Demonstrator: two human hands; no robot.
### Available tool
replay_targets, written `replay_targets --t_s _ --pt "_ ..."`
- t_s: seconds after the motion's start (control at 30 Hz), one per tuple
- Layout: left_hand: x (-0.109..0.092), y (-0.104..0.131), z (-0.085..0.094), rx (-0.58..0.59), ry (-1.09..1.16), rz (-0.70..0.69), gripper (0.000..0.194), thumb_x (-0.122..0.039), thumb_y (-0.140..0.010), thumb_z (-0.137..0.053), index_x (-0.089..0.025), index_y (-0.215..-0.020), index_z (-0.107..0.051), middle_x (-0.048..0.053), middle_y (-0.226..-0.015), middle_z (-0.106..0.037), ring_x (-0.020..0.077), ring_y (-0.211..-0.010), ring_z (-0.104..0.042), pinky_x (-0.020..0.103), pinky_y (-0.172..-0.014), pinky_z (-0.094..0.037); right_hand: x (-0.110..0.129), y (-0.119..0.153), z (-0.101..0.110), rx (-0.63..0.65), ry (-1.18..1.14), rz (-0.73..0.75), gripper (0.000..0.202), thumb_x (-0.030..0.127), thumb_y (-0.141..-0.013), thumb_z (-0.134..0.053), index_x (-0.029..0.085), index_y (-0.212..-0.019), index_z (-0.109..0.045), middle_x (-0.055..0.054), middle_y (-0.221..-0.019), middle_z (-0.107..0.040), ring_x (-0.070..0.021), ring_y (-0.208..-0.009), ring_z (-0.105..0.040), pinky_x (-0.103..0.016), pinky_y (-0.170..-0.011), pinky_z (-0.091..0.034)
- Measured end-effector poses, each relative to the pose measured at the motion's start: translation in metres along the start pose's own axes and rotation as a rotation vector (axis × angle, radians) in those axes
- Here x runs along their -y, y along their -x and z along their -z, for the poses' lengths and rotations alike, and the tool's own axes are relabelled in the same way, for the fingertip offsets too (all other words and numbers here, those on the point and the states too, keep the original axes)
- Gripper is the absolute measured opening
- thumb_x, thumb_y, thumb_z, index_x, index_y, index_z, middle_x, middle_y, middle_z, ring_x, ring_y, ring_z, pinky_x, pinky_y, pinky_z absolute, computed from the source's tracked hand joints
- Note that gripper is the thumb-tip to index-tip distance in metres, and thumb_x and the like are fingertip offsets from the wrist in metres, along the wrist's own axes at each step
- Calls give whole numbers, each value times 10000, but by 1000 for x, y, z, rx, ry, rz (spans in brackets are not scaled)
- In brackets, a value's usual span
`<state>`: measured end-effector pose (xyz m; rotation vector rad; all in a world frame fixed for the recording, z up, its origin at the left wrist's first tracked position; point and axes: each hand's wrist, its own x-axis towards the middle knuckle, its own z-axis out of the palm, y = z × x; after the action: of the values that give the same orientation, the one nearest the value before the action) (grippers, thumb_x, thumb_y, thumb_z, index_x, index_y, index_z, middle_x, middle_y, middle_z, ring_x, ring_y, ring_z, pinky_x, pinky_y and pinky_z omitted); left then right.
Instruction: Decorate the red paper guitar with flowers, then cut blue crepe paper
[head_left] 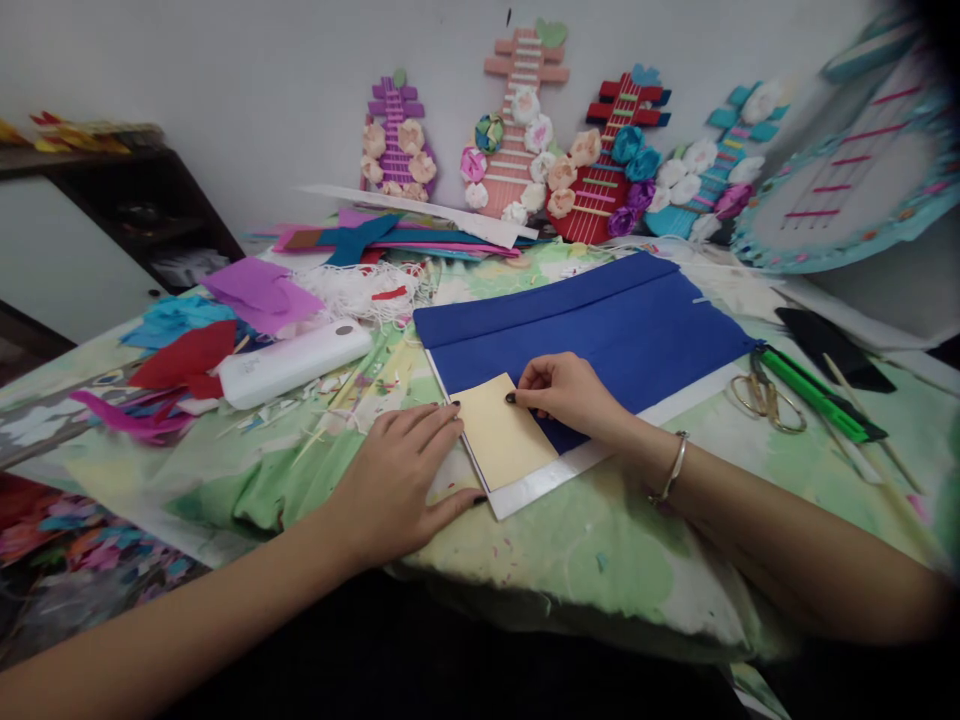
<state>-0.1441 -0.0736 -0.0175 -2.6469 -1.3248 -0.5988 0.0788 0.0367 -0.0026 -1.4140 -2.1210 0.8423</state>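
With the yellow paper (499, 440) seemingly being lined up on the white board (536, 487) beside the blue sheet (622, 320), the spread left hand (394, 475) steadies its left edge, the right hand (571, 393) pinches its right edge in a narrow grip, and the marking on the white case (300, 362) is unreadable.

The single view looks from the wearer's head, above and behind the left hand (401, 475) and right hand (570, 393), facing forward and down. It is close enough that both forearms run in large from the lower left and right, with the cream card (504, 432) between the hands near the middle. Its wide reach takes in the table's near edge (600, 610) just below the hands and the wall (262, 90) well beyond them.
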Motion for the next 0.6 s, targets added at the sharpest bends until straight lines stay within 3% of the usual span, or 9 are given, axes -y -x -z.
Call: replay_targets --t_s 0.2,0.37,0.6 --pt "-1 0 0 35 -7 19 581 -513 -910 -489 -59 -1270 -525 212 -1301 -567 360 -1193 -495 533 -942 -413 -2 0 -1 -5 7 -3 82 234 -726 -671 179 -666 -661 -5 -557 -654 -134 -529 -610 -227 -506 -415" --pt "1 0 -1 61 -30 -5 505 -487 -928 -466 -191 -1331 -534 180 -1346 -530 369 -1198 -486 547 -915 -420 -1 -1 -1 -10 26 -9 86 241 -732 -677 181 -672 -667 -7 -569 -661 -135 -540 -611 -227 -513 -416" --pt "2 2 -3 48 -19 0 515 -482 -933 -456 -165 -1330 -541 202 -1340 -521 370 -1207 -480 552 -927 -416 6 2 -1 -19 66 -11 113 247 -756 -676 175 -669 -665 -8 -582 -659 -128 -546 -603 -227 -525 -406"
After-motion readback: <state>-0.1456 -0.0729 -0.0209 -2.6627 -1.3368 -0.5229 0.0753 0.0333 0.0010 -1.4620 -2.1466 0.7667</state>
